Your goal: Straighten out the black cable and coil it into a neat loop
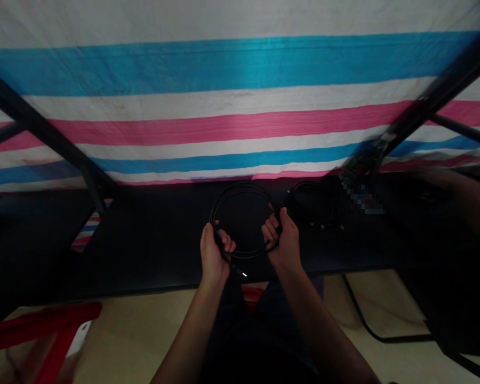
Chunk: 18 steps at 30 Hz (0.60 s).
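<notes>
A black cable (246, 185), wound in a round loop of several turns, is held between my two hands over the black table (160, 234). My left hand (217, 248) is closed around the left side of the loop, and a cable end with a bright metal tip sticks out below it. On the right side of the loop, my right hand (280, 237) is closed with its thumb on top. Another coiled black cable (318, 202) lies on the table to the right of my right hand.
A pixelated item (364, 197) lies beyond the second coil. Another person's arm (464, 192) reaches in from the right. Dark metal bars (56, 133) slant at both sides before a striped sheet (224, 128). A red stool (56, 325) stands at lower left.
</notes>
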Tool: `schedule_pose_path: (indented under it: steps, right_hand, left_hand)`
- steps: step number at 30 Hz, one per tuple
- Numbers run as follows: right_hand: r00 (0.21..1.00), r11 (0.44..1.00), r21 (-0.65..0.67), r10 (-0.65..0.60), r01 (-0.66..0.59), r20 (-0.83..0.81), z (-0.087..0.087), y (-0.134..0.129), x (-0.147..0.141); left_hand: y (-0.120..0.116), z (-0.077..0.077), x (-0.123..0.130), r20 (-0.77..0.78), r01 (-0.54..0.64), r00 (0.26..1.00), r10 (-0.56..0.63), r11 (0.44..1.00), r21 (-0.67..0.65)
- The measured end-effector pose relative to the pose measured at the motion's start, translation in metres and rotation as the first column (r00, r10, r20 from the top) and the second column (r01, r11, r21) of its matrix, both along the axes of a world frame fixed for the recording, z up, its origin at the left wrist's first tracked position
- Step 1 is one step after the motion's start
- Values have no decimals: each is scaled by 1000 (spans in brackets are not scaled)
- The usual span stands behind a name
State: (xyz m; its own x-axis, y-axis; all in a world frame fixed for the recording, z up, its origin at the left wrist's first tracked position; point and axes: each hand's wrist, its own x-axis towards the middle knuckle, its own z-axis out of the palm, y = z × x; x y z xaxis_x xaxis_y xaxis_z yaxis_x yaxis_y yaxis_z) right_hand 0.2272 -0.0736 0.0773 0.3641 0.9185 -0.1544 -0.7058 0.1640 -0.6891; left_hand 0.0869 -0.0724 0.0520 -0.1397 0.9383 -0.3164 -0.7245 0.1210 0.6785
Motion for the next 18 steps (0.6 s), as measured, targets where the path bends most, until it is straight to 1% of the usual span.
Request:
schedule_pose_path:
  steps: [3,6,9,11,13,14,15,16,17,18]
  right_hand:
    - [996,999,-40,6,-2,90,-16,-7,-6]
    - [964,991,-120,90,-61,250,-37,-18,-1]
    - [875,962,-236,232,-140,426,-53,-29,11]
    - [821,955,-267,253,-127,513,-60,-33,22]
    - [789,970,-239,180,-43,588,-63,-32,38]
    - [765,976,-218,117,31,633,-64,-29,49]
    - [722,972,-202,53,122,690,-65,-25,63]
    - [645,954,-198,7,224,764,-65,-20,78]
    - [544,920,-193,-25,340,839,-65,-14,95]
    - [427,876,-204,-2,437,904,-64,-7,114]
  left_hand:
    - [6,0,3,33,2,999,-2,1000,2]
    - [15,-1,0,-36,-28,999,29,999,19]
    - [25,-5,1,-179,-85,979,94,995,56]
    - [31,-10,9,-269,-81,958,96,994,67]
    - [37,-16,27,-354,-11,935,34,998,68]
    - [42,-18,39,-391,36,920,-6,997,68]
    - [48,-21,54,-426,85,904,-48,994,69]
    - [55,-22,71,-455,133,887,-86,988,73]
    - [63,-23,89,-482,177,868,-118,981,79]
    - [73,-23,108,-515,222,845,-147,971,89]
